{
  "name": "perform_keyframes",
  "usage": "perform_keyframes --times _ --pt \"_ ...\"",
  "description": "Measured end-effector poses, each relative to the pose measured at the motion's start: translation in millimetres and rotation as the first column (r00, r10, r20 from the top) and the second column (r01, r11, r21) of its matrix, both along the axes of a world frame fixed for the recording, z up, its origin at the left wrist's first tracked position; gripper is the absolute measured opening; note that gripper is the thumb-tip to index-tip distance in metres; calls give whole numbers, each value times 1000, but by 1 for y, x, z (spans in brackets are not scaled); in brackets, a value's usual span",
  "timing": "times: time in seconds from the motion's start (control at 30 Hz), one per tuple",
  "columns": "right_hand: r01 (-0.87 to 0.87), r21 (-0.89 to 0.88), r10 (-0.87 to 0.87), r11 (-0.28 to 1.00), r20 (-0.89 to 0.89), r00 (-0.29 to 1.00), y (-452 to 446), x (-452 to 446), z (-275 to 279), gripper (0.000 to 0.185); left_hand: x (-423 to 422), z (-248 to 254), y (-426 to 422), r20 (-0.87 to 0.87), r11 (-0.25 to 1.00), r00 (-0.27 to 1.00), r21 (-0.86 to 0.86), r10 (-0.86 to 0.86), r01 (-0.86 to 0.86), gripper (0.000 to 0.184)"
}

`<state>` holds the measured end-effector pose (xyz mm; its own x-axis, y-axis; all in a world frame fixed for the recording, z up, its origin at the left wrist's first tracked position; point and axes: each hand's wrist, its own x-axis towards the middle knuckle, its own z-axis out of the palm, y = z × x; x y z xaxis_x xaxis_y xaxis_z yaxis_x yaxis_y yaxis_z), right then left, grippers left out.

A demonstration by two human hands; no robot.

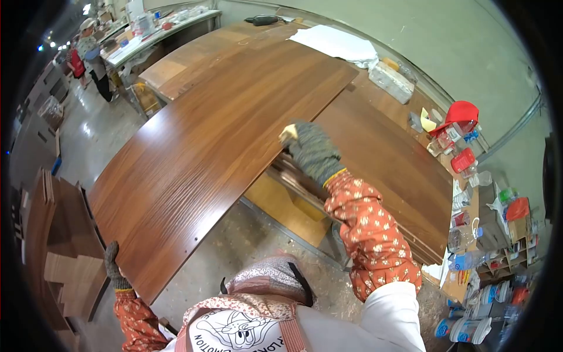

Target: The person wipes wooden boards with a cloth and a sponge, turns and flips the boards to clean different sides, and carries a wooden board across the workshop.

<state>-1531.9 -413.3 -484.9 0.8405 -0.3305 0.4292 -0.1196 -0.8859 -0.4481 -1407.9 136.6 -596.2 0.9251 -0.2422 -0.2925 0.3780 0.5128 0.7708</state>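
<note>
A large brown wood-grain panel [217, 141] slants across the view, its lower-left end sticking out past the table over the floor. At that outer end my left hand [112, 264], in a dark grey knitted glove, grips the panel's left edge. My right hand [314, 151], in a matching glove with pale fingertips, is closed at the panel's right long edge, near the middle; its thumb side is partly hidden. To the right of this edge lies a stack of similar brown panels [381, 158], beneath my right forearm.
Along the wall stand a white foam block [392, 82], a white sheet [334, 44], a red cap [462, 112] and several bottles. Brown boards [70, 246] lean at the left. Two people are by a far workbench [158, 35]. Concrete floor [234, 234] shows below.
</note>
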Motion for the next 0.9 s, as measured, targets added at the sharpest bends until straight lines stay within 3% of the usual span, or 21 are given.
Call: perform_keyframes --times 0.03,0.13,0.17,0.3,0.37,0.43,0.5,0.6,0.67,0.73,0.83,0.9 --pt "88 29 -90 996 67 994 -13 5 3 13 -2 7 -6 -4 1000 1000 8 14 -14 42" --pt "61 16 -60 998 -37 997 -25 6 19 28 -11 27 -28 13 991 992 45 127 -127 44" --pt "-40 -53 25 998 -265 964 -39 18 18 35 -13 32 -35 38 987 990 81 139 -142 47" --pt "-70 -176 91 982 112 990 -73 25 -5 28 5 33 -7 12 988 996 124 90 -91 48" --pt "-80 -74 64 994 -203 977 -132 41 1 27 14 34 1 34 974 992 189 119 -123 47" --pt "-39 -45 34 998 -107 994 -185 40 4 29 20 35 6 47 956 988 247 149 -156 46" --pt "205 20 -204 978 -49 978 -207 37 18 25 22 36 9 59 933 982 307 177 -186 45" --pt "83 -81 -78 993 73 994 -225 40 0 24 26 38 14 77 895 976 388 204 -218 44" --pt "-177 -169 195 970 97 976 -174 27 11 26 25 37 17 83 863 971 446 222 -236 43" --pt "-514 -267 547 815 62 835 -160 31 -14 32 24 35 20 97 828 967 502 234 -251 42" --pt "-596 -219 605 772 -34 796 -166 36 -9 34 25 33 25 121 761 962 591 244 -267 41" --pt "-408 3 408 913 -23 913 -196 35 -1 34 26 33 26 140 709 959 648 248 -278 40"
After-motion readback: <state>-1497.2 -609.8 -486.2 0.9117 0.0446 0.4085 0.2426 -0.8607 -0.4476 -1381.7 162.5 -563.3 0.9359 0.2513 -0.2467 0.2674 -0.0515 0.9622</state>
